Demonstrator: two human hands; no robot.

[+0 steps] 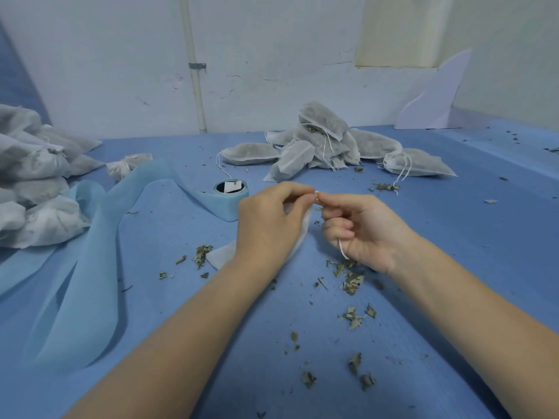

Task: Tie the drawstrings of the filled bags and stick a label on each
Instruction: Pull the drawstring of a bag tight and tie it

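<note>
Pinching the drawstring [343, 251] of 1 white bag [222, 256], both hands meet near the middle of the blue worktop [453, 225]. The left hand [269, 225] lies over the bag with its fingers curled, thumb and forefinger nipped together at the point where they touch the fingertips of the right hand [367, 232]. The right hand's fingers are curled too, and a short loop of white string hangs out below its little finger. Most of the bag is hidden under the left hand and wrist; only a pale corner shows on the worktop beside the left forearm and a strip between the 2 hands.

Toward the far edge of the worktop sits a heap of filled bags [320, 143] with loose strings trailing. Another stack of bags [36, 189] lies along the left edge, their necks bunched. A roll of light blue ribbon [231, 196] stands just beyond the left hand, and its loose end [81, 267] runs in wide folds toward the near left corner. Dried leaf crumbs [352, 281] are scattered over the worktop near and under the right wrist, with more toward the near edge.
</note>
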